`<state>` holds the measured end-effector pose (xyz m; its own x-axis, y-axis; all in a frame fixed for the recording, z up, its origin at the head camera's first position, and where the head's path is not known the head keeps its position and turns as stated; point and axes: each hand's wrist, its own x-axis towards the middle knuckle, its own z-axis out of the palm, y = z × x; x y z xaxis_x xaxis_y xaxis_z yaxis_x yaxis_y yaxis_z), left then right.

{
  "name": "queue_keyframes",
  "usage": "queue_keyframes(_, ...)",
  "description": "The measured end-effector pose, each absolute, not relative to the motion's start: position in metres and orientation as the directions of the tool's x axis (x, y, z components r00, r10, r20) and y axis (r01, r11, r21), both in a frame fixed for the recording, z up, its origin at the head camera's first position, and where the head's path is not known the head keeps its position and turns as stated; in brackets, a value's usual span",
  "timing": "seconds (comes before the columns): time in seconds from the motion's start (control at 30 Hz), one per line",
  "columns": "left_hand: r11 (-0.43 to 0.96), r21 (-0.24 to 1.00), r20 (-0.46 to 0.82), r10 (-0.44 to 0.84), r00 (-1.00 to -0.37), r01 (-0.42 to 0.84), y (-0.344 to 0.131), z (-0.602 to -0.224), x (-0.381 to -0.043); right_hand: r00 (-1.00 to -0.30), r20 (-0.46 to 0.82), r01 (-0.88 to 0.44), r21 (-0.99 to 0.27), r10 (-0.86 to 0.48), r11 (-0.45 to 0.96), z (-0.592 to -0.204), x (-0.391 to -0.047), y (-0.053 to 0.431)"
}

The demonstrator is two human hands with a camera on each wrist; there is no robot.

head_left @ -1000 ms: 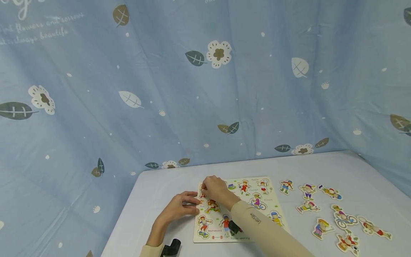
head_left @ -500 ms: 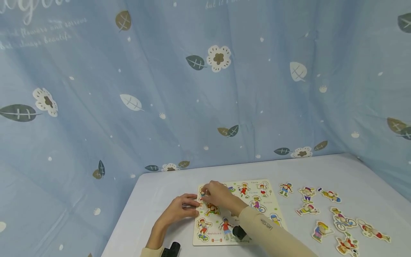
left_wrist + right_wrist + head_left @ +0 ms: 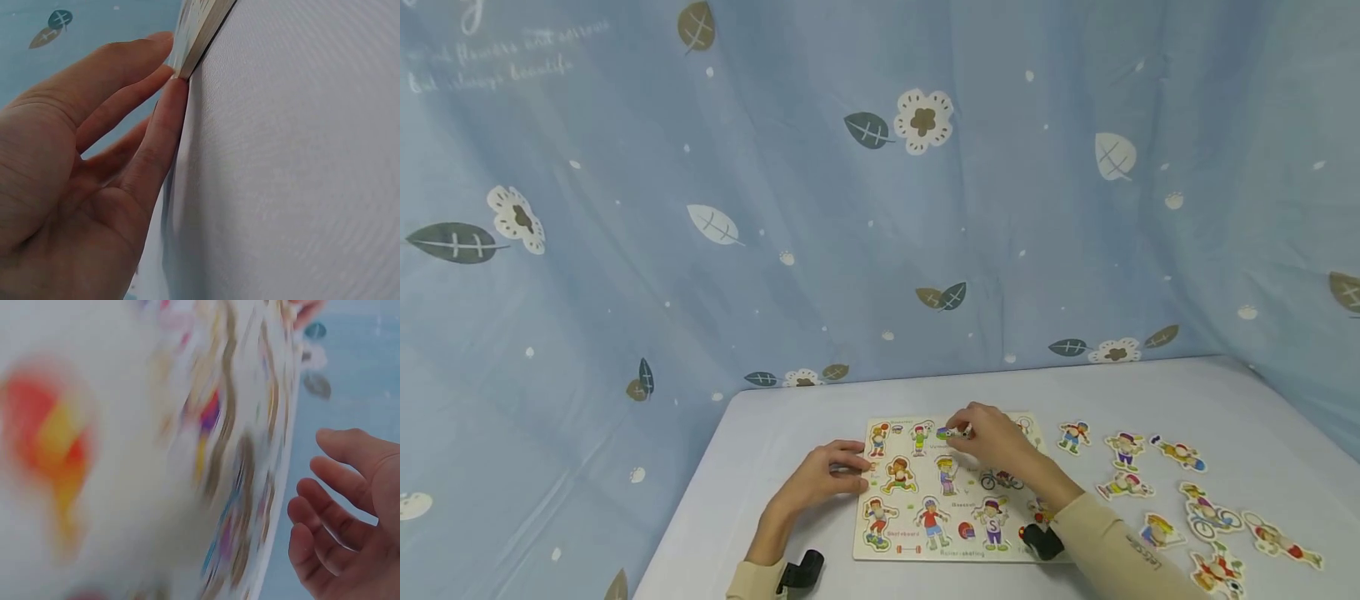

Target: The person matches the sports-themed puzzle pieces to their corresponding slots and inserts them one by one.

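Note:
A cream puzzle board (image 3: 910,521) printed with sports figures and words lies on the table. My left hand (image 3: 829,477) rests at its left edge. In the left wrist view, that hand's thumb and fingertips (image 3: 178,87) touch the board's corner edge, with the thumb held apart from the fingers. My right hand (image 3: 996,437) hovers over the board's upper part, covering some figures. The right wrist view shows its fingers (image 3: 312,509) loosely bent, with nothing between them. A basketball figure (image 3: 878,439) lies at the board's upper left corner.
Several loose figure pieces lie right of the board, among them a cyclist (image 3: 1210,512), a baseball player (image 3: 1124,450) and a long tennis piece (image 3: 1283,540). A blue patterned curtain (image 3: 880,208) hangs behind the white table (image 3: 790,408).
My right hand has let go at the board's upper left and moved right across it, uncovering the basketball figure. My left hand stays at the edge. The head view has shifted slightly.

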<state>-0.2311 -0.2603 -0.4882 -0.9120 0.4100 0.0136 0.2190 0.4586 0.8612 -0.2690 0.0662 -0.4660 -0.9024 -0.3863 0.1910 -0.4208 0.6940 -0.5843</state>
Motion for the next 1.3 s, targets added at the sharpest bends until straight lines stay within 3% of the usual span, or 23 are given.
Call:
queue_keyframes(0.63,0.467,0.853,0.022,0.416,-0.909,0.234,-0.256,-0.491,-0.234,-0.96,0.168,-0.278,-0.476,-0.224,0.834,-0.472,-0.26,0.19)
queue_keyframes(1.3,0.477,0.846,0.031,0.404,-0.914,0.239,-0.26,-0.489,-0.233,-0.965,0.166,-0.259,-0.46,-0.204,0.85,-0.471,-0.257,0.258)
